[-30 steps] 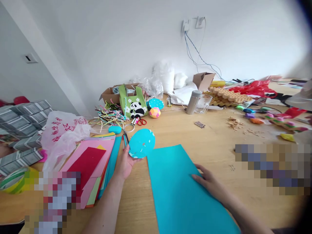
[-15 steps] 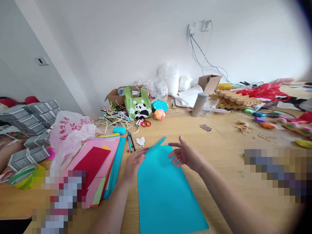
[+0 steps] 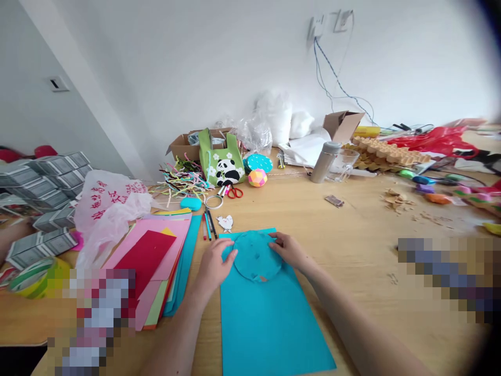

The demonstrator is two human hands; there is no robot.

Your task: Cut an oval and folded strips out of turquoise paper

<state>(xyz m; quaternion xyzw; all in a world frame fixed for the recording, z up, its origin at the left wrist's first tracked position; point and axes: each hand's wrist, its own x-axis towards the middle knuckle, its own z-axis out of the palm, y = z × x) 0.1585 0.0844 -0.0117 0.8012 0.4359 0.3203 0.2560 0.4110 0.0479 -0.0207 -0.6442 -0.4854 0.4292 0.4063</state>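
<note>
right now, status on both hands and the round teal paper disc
Left hand and right hand open, resting on the round teal paper disc. Disc flat on the rectangular teal paper sheet. Coloured pens just left of it.

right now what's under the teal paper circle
A teal paper sheet on the wooden table; left hand and right hand touch the paper circle. The sheet's part beneath is hidden.

- Bare left hand (image 3: 213, 266); the left forearm (image 3: 176, 339) is uncovered as far as seen.
- Bare right hand (image 3: 290, 251); the right forearm (image 3: 352, 318) is likewise uncovered.
</note>
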